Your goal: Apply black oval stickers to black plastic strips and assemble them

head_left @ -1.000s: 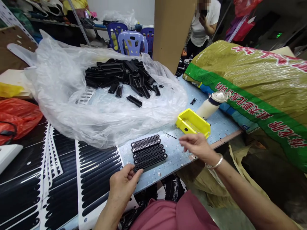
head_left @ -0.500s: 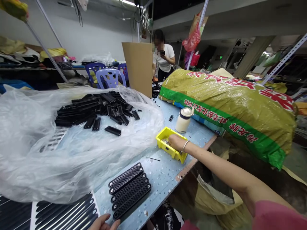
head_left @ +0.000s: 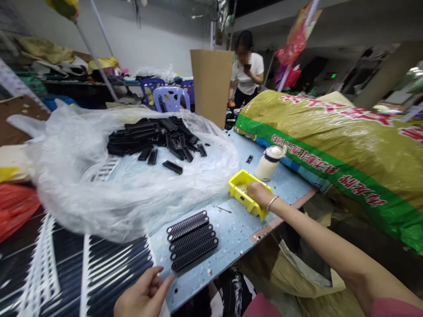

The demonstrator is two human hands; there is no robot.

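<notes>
My right hand [head_left: 257, 193] reaches into a small yellow bin [head_left: 239, 194] holding tiny metal pieces; its fingers are hidden inside the bin. My left hand [head_left: 145, 294] rests at the near table edge, fingers loosely apart and holding nothing, just below a row of several black perforated strips [head_left: 191, 240] lying side by side on the blue table [head_left: 231, 229].
A clear plastic bag [head_left: 99, 185] carries a pile of black plastic parts [head_left: 152, 138]. Sheets of black oval stickers [head_left: 109, 273] lie at the left. A white bottle [head_left: 269, 163] and a big yellow-green sack [head_left: 346, 149] are right. A cardboard box [head_left: 211, 83] and a person stand behind.
The right hand has stayed in the yellow bin. The left hand has come further into view near the strips. The camera has shifted.
</notes>
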